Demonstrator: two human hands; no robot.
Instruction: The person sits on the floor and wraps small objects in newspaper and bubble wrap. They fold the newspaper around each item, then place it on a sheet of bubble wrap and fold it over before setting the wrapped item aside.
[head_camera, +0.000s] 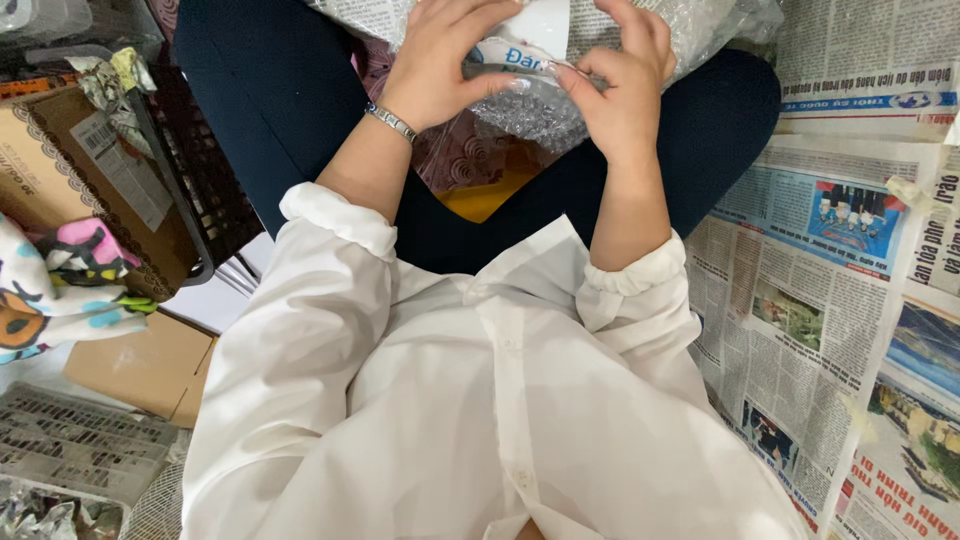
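both hands are on one small white object (535, 30), half wrapped in bubble wrap (530, 105), held over our lap at the top of the view. left hand (440, 65) cups the near side, thumb on the wrap; right hand (625, 85) pinches the wrap's edge between thumb and fingers. we judge the wrap slippery: a loose pinch could let the object slide out onto our crossed legs. what it is, we cannot tell. newspaper (830, 270) covers the floor to our right; a cardboard box (95, 190) and a black crate (200, 180) crowd our left, so a dropped piece could roll among them.
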